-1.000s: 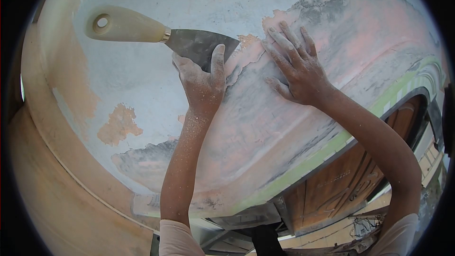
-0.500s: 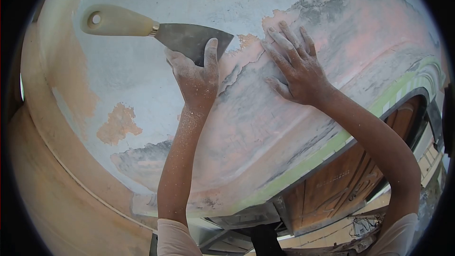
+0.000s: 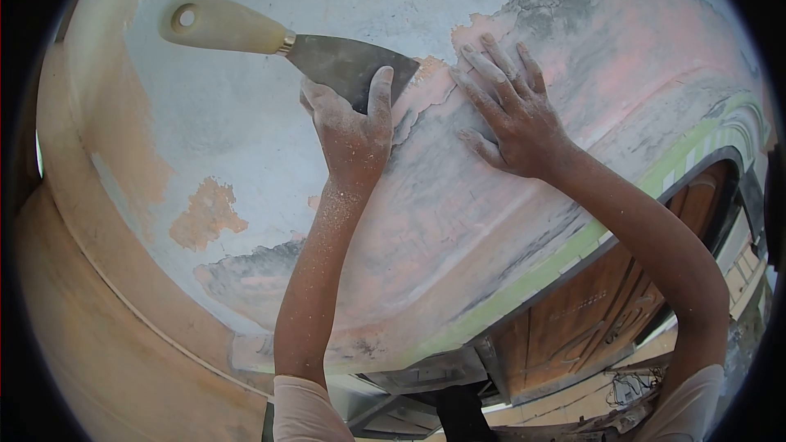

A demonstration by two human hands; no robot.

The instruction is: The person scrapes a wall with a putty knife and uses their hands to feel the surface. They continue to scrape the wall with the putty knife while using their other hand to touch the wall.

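Note:
A putty knife with a cream handle and a wide grey metal blade (image 3: 344, 65) lies across the upper left, its blade edge at a ragged border of peeling paint. My left hand (image 3: 348, 127), dusted white, grips the blade between thumb and fingers; the fingers behind it are partly hidden. Flat on the pink and grey worn patch rests my right hand (image 3: 512, 115), fingers spread, with nothing in it. The pale blue painted wall (image 3: 237, 115) surrounds both hands.
A green band (image 3: 524, 299) curves along the wall's lower edge. Below it are a brown wooden door (image 3: 565, 319) and tangled wires (image 3: 634, 385). An orange-tan wall (image 3: 106, 311) stands at the left.
My left hand and the putty knife have shifted to the right, the blade now nearer my right hand. My right hand has stayed nearly still.

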